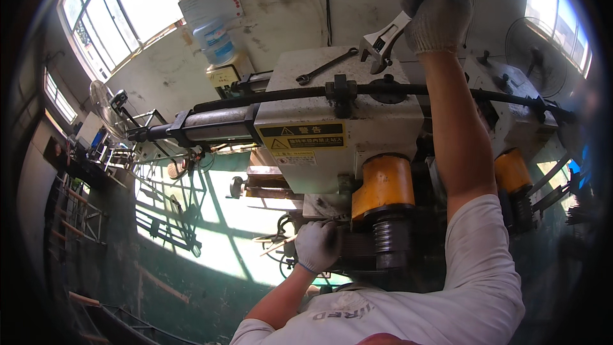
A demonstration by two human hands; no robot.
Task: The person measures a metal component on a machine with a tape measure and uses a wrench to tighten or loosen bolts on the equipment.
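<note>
Steel adjustable wrench (387,39) clasped in the gloved right hand (440,18)

The adjustable wrench slants at upper right, its head down to the left and its handle end showing past the fist. The right hand is wrapped firmly around the handle. In this view the head overlaps the far edge of a pale machine housing (377,129); whether they touch, I cannot tell. A darker, slimmer wrench (327,66) lies on top of the housing, left of that head. A long black rod (274,96) crosses above the housing from side to side.

The hands are well apart. The left hand (318,245), also gloved, is low beside the machine with its fingers curled; I cannot tell whether it grips anything. To its upper right sits an orange cover (385,184). Farther out are a water bottle (214,43) by the wall and green floor (217,297) at lower left.
</note>
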